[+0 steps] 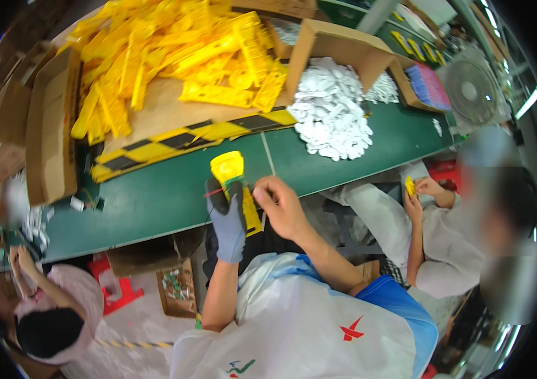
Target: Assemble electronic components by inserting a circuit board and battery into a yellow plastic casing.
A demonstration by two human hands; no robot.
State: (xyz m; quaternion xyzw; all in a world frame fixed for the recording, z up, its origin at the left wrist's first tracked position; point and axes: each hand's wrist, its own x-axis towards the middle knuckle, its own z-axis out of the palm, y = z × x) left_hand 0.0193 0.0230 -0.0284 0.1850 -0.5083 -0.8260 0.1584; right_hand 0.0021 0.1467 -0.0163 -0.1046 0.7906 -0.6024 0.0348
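Observation:
Gloved in grey with dark fingers, my left hand [227, 221] grips a long yellow plastic housing [227, 165] upright over the near edge of the bench. A small green part and thin wires, one of them red, show at the housing's middle by the glove's fingers. Bare, my right hand [283, 210] is just right of the housing, its fingertips curled together beside the wires. Whatever those fingertips pinch is too small to make out.
Yellow plastic housings [155, 54] are heaped behind a black-and-yellow striped barrier [193, 134]. White pieces [331, 107] spill from a cardboard box [347, 41] onto the green bench [155, 205]. Co-workers sit on both sides; the right one [448, 246] holds a small yellow part. A fan [470, 88] stands far right.

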